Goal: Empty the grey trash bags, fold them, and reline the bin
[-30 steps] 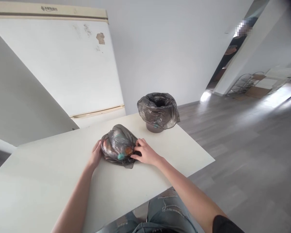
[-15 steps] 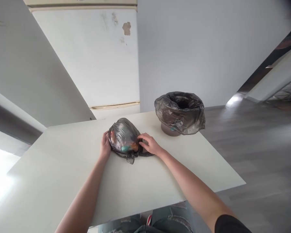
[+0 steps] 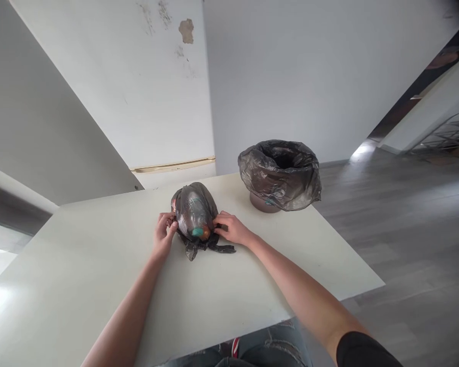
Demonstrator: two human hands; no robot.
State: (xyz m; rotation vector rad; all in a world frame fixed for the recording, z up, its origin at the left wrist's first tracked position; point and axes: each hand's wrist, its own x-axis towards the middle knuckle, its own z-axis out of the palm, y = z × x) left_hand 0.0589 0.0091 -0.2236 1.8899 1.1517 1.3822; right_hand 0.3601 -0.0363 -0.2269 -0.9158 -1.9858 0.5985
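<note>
A dark, see-through garbage bag [image 3: 194,206] lies filled and knotted on the white table, with a teal cap and something orange showing through its film. Its loose ends spread toward me. My left hand [image 3: 164,233] pinches the bag's left side between thumb and fingers. On the opposite side, my right hand [image 3: 231,228] has its fingertips closed on the plastic near the knot. Behind and to the right stands a brown trash bin [image 3: 260,203], lined with a black bag [image 3: 281,176] folded over its rim.
The white table [image 3: 99,265] ends at the right above a grey wood floor [image 3: 386,219]. A white refrigerator [image 3: 145,102] with peeling patches stands behind it, beside a grey wall [image 3: 283,76]. Metal racks [image 3: 447,135] are far right.
My left hand has shifted from flat against the bag's side to pinching it. The bag looks narrower and its tied ends lie farther out. The view has tilted down slightly.
</note>
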